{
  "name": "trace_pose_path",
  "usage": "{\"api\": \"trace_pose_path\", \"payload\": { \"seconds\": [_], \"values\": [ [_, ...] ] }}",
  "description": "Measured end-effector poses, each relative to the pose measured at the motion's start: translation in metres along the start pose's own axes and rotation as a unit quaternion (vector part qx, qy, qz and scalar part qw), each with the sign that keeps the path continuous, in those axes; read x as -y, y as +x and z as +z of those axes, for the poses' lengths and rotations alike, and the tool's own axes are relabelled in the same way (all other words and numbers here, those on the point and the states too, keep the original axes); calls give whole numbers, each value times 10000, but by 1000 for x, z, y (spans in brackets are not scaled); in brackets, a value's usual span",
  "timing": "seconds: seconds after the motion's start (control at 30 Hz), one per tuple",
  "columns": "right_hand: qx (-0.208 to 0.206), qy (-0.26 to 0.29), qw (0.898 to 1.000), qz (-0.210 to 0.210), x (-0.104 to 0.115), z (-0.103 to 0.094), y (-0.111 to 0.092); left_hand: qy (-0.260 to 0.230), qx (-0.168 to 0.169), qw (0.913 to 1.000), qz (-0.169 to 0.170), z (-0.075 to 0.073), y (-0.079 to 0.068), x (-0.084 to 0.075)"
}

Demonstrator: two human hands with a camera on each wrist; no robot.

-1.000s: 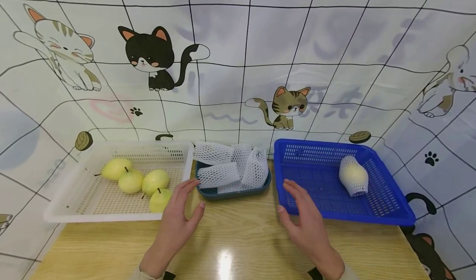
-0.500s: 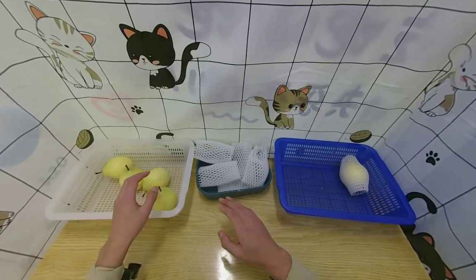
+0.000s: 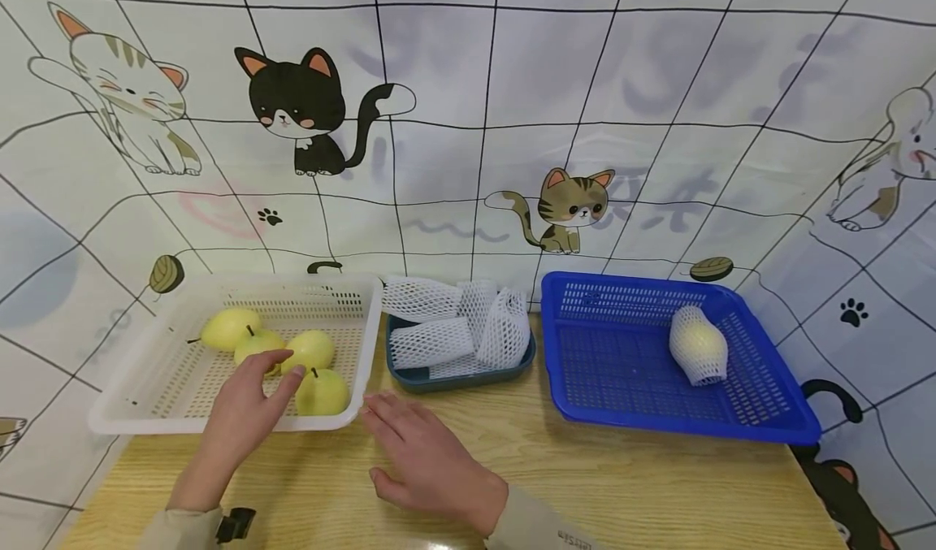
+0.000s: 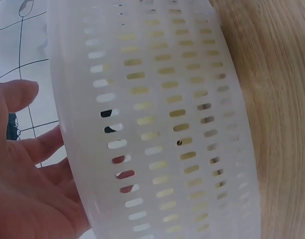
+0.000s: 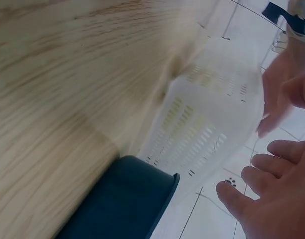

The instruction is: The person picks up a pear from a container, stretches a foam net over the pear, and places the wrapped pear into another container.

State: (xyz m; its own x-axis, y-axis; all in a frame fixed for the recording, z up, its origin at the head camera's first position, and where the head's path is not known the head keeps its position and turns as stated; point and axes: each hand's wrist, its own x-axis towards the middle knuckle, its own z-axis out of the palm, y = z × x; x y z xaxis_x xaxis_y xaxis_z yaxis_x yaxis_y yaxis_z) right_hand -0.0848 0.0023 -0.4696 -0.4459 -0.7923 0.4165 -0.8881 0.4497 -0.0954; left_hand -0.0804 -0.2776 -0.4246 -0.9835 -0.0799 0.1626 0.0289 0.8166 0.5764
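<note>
Several yellow-green pears (image 3: 323,394) lie in the white plastic basket (image 3: 363,347) on the left. My left hand (image 3: 244,400) reaches over the basket's front rim, thumb and fingers apart, with the fingertips close to the middle pears. In the left wrist view, the same hand (image 4: 38,189) shows over the rim, beside the slotted basket wall (image 4: 157,124). My right hand (image 3: 427,461) is held over the table just right of the basket's front corner, fingers extended and holding nothing. The right wrist view has its fingers (image 5: 264,174) spread near the basket.
A dark teal tray (image 3: 439,384) piled with white foam net sleeves (image 3: 431,343) stands at the back middle. To its right is a blue basket (image 3: 607,363) with one net-wrapped pear (image 3: 698,347). A cat-patterned sheet (image 3: 439,127) rises behind the wooden table (image 3: 621,493).
My left hand has moved left from the basket's front right corner to over the pears, lowering slightly. The right hand has swung left from the blue basket toward the white one.
</note>
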Motion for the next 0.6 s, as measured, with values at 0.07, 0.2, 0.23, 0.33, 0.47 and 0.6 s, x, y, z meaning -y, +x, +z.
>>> {"api": "trace_pose_path", "payload": {
  "seconds": [0.07,0.2,0.23,0.33,0.47,0.6],
  "values": [
    [219,-153,9996,15,2,5,3,44,126,9999,-25,-1,3,2],
    [599,-324,9977,70,6,12,6,79,378,9992,-134,-1,7,2],
    [680,-363,9970,77,6,13,7,101,450,9988,-166,-1,8,2],
    [814,-484,9955,87,8,16,9,202,693,9971,-260,1,12,2],
    [898,-592,9941,118,10,16,11,321,950,9946,-281,5,17,2],
    [959,-596,9935,156,11,15,10,426,1107,9927,-217,9,22,2]
  ]
}}
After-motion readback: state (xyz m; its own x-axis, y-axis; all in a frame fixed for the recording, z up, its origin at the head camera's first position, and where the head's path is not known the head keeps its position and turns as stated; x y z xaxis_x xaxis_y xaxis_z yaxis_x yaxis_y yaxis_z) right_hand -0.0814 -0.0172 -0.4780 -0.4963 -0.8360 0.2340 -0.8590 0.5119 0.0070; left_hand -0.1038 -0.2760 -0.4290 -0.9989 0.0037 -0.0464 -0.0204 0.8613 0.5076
